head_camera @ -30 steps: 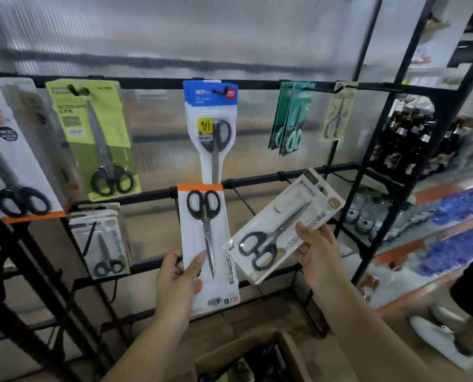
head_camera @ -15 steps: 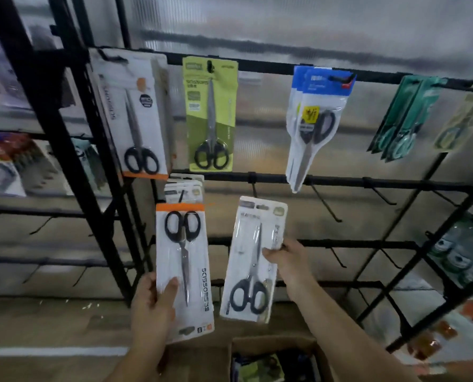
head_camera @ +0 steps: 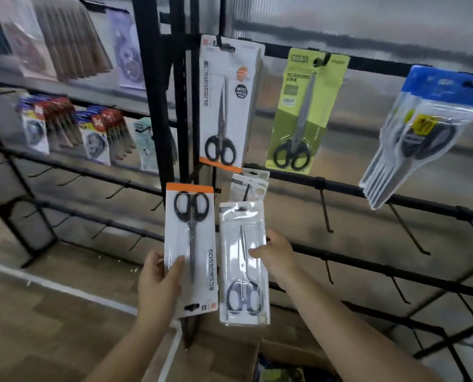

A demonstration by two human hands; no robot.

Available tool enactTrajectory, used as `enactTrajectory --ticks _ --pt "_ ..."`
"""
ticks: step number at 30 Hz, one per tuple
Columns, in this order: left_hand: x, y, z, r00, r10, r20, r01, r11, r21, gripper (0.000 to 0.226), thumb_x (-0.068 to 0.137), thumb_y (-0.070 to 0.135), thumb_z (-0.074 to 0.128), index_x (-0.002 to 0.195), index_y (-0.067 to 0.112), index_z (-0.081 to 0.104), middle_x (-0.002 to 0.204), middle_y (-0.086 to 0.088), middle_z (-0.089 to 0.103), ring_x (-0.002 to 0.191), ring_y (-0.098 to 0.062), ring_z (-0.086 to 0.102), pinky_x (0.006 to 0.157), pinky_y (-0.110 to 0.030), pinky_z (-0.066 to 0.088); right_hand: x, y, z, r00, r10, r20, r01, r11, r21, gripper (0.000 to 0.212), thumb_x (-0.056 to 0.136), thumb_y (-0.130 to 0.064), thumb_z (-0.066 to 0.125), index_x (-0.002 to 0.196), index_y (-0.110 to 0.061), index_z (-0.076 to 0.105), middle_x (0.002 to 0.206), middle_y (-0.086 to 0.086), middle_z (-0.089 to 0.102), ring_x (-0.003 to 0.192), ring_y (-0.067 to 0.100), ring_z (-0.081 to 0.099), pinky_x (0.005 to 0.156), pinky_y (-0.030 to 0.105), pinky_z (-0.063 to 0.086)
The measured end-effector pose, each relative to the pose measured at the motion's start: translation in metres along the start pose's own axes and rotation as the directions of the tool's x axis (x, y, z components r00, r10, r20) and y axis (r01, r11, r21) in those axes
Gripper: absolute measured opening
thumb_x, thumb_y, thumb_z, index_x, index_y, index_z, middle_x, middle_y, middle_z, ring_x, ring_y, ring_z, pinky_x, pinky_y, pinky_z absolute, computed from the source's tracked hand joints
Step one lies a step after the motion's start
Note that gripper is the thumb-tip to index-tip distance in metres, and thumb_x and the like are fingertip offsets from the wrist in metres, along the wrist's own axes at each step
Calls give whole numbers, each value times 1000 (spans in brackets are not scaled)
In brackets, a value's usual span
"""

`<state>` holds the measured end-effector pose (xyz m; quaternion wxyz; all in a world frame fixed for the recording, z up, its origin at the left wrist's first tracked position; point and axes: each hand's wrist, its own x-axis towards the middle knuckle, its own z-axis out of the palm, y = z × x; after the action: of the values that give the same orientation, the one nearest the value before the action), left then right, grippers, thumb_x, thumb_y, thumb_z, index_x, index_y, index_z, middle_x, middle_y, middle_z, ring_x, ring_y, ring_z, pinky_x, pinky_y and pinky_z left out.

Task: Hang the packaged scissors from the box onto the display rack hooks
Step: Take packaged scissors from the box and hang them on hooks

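Observation:
My left hand (head_camera: 158,282) grips a white scissors pack with an orange edge (head_camera: 192,249), held upside down with the black handles up. My right hand (head_camera: 278,256) pinches the right edge of a clear blister pack of scissors (head_camera: 243,263), held upright just below matching packs (head_camera: 250,186) on a middle-rail hook. On the black display rack (head_camera: 367,194), a white-and-orange pack (head_camera: 227,106), a green pack (head_camera: 301,114) and several blue-topped packs (head_camera: 422,133) hang from the top rail. The cardboard box (head_camera: 285,357) sits at the bottom edge, mostly hidden.
Bare hooks (head_camera: 326,213) stick out from the middle and lower rails to the right. A black upright post (head_camera: 158,92) separates this bay from a left bay holding correction-tape packs (head_camera: 95,139). The floor below is brown with a white line (head_camera: 64,288).
The view has swung left and the rack looks closer. My right hand has moved the clear pack up toward the hook with the matching packs. My left hand still holds its pack.

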<state>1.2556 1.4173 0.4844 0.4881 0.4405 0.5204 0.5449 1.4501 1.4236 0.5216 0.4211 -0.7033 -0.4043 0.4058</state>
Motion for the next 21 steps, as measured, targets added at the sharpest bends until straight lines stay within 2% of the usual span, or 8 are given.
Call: enactTrajectory --ticks 2,5,7,10,13,15,19,21 --pt "4 -3 -1 1000 -15 -4 15 1000 -12 12 89 10 60 82 12 51 64 2 51 50 -9 45 43 -21 37 4 3 3 1000 -4 4 4 1000 25 29 81 10 57 88 -18 58 89 2 64 81 15 59 78 29 47" --pt "9 -7 0 999 -41 -3 41 999 15 9 89 11 61 85 11 53 68 -3 52 56 -16 46 49 -29 38 14 9 8 999 31 -36 -27 996 85 25 81 9 59 92 -14 60 93 6 65 84 19 60 79 30 48" --pt "13 -8 3 998 -61 6 61 998 8 8 88 12 62 86 12 54 66 -1 52 55 -15 45 50 -28 38 24 10 12 996 39 -84 -29 993 116 22 82 7 59 93 -12 61 96 10 66 81 19 59 72 28 47" --pt "19 -6 5 997 -63 38 63 998 7 8 88 10 63 86 11 55 65 1 53 54 -13 44 49 -26 37 47 2 19 989 17 -146 0 994 111 23 84 5 55 102 -9 59 93 7 64 72 13 57 62 23 45" --pt "26 -6 7 997 -66 50 66 998 14 10 87 9 63 82 12 56 63 4 53 53 -12 44 48 -25 37 72 -5 24 974 12 -225 -7 1000 23 22 88 -1 49 109 -5 56 88 8 61 66 14 51 54 24 40" --pt "28 -6 8 996 -67 55 66 997 25 12 87 10 64 79 13 56 61 6 54 52 -11 45 47 -24 37 83 -7 23 970 27 -243 -40 998 -49 24 92 -8 48 115 -4 53 93 10 60 65 14 49 55 27 38" --pt "28 -4 10 993 -104 54 104 995 -1 12 87 7 64 78 11 57 63 5 58 58 -15 50 48 -26 40 85 0 14 974 193 -117 -217 941 -260 22 94 -14 49 113 -3 53 82 6 54 62 16 49 47 23 37" --pt "27 -2 10 991 -119 62 121 992 -27 11 86 5 64 78 10 59 66 4 63 66 -24 56 56 -35 44 82 9 7 972 224 -65 -231 892 -388 24 93 -13 50 111 -3 61 85 10 61 69 19 55 55 24 40"
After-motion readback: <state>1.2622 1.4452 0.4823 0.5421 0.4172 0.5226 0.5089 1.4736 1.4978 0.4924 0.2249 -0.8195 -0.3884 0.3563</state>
